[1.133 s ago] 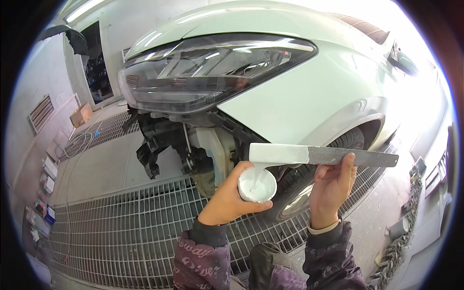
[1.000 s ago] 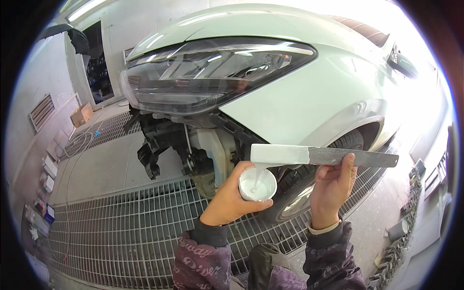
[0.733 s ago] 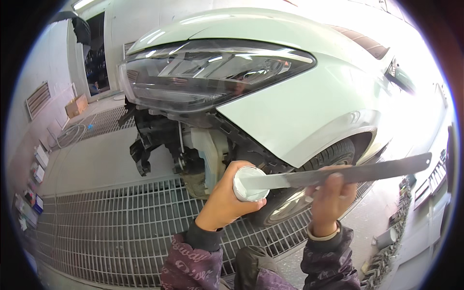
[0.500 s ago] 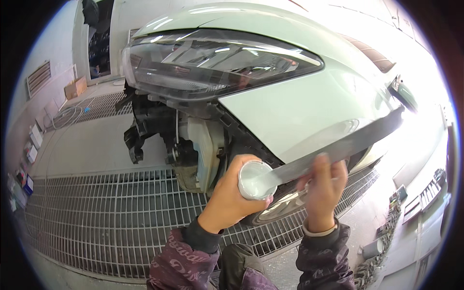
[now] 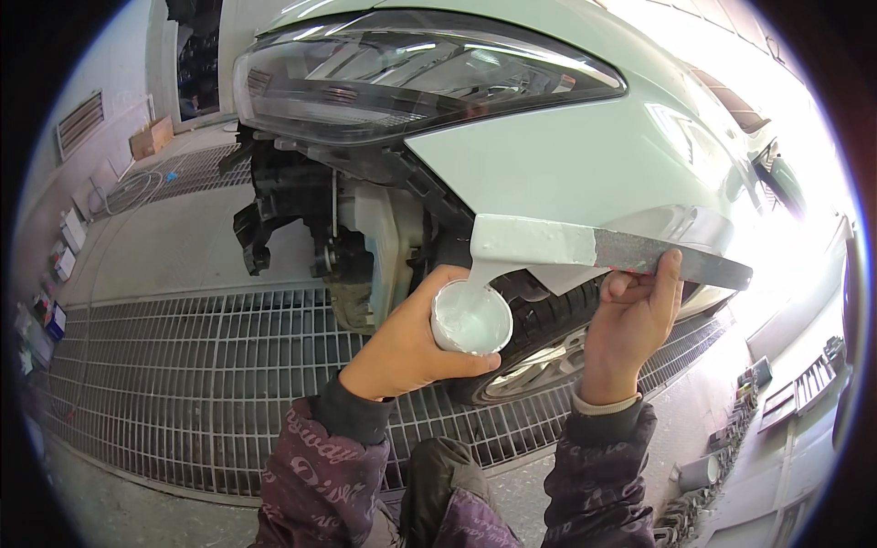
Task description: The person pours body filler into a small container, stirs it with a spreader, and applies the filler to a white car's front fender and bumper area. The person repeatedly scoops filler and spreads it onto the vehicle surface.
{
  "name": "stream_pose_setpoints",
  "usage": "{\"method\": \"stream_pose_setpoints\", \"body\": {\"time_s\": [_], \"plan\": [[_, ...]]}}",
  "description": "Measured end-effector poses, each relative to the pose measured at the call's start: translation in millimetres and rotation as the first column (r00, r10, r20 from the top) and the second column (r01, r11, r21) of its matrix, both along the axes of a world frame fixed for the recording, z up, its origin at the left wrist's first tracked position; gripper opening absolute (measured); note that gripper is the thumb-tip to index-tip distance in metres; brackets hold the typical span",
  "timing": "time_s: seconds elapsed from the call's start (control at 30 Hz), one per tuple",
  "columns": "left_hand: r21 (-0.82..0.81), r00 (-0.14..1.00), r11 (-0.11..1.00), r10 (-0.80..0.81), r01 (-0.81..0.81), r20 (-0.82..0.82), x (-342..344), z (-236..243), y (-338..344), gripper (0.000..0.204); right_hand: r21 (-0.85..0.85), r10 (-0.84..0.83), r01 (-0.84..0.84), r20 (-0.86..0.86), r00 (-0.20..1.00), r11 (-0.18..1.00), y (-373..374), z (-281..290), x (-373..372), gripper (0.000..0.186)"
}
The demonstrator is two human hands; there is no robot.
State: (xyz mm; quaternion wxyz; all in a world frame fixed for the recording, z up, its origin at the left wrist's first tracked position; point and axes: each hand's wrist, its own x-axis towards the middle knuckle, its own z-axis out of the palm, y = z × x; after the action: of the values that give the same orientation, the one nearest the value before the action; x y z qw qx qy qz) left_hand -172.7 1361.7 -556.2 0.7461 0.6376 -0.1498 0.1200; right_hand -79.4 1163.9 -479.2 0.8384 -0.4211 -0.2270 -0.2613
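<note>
Beside the white car (image 5: 585,155), two hands work.
Left hand (image 5: 406,352) grips a small cup (image 5: 470,318); right hand (image 5: 630,315) grips a flat stick (image 5: 594,247) dripping white paint.

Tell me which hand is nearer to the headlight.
Left. The left hand, holding the small cup of white paint, sits just below the headlight. The right hand, gripping the flat stir stick, is lower and off to the right.
</note>
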Motion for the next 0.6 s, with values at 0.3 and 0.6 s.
{"method": "stream_pose_setpoints", "body": {"time_s": [0.3,0.6], "plan": [[0.037,0.997,0.998,-0.043,0.045,-0.057,-3.3,-1.2,2.4,0.084,-0.038,-0.013,0.014,0.042,0.999,0.999,-5.0,0.6,-3.2,0.031],[0.155,0.991,0.978,-0.137,0.136,-0.007,-20.5,-5.1,16.3,0.074,-0.677,0.401,-0.07,0.347,0.848,0.733,-22.6,-11.3,-34.7,0.035]]}}
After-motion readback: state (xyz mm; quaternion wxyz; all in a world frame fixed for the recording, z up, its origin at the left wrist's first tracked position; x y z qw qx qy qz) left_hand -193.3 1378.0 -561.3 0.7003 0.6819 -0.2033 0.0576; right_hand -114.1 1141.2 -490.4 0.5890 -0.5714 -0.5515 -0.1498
